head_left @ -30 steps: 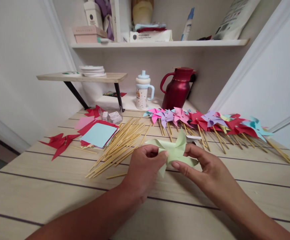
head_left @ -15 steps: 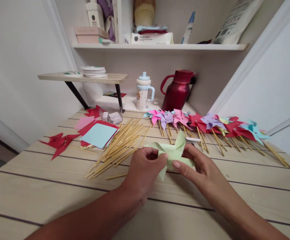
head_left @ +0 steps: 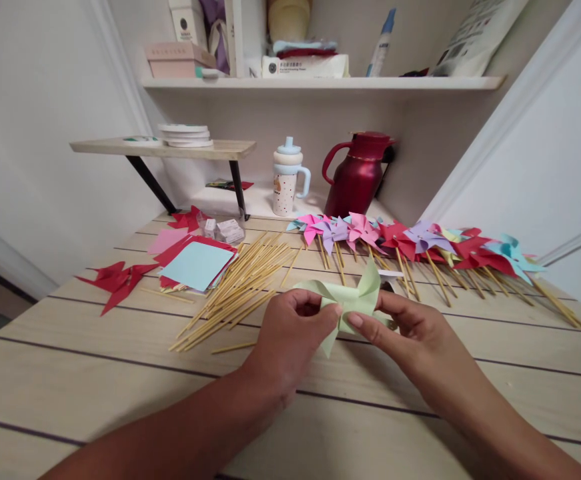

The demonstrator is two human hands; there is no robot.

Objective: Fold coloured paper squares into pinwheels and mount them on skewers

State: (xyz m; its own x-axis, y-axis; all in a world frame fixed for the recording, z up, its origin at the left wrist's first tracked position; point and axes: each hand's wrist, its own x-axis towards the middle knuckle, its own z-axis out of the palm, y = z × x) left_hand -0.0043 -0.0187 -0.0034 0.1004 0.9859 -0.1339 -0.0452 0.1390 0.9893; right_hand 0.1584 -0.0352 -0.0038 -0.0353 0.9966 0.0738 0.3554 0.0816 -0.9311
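Note:
A pale green paper pinwheel (head_left: 353,300) is held between my two hands, above the slatted table, its blades curled toward the middle. My left hand (head_left: 295,333) pinches it at the centre with thumb and fingers. From the other side my right hand (head_left: 405,333) grips the right blade, thumb on the near face and fingers behind. No stick shows on this pinwheel. A loose pile of thin wooden sticks (head_left: 240,287) lies left of my hands, beside a stack of coloured paper squares (head_left: 197,265). Finished pinwheels on sticks (head_left: 363,232) lie in a row behind and to the right.
Red folded paper (head_left: 117,283) lies at the table's left. Small white boxes in a clear bag (head_left: 227,230) sit behind the squares. At the back stand a handled cup (head_left: 285,190) and a red jug (head_left: 357,177), beneath a loaded shelf (head_left: 320,83). A small raised stand (head_left: 230,150) is at back left.
Both hands and the green pinwheel have shifted slightly right in the view. My right fingers have moved a little along the right blade. The camera has tilted slightly down.

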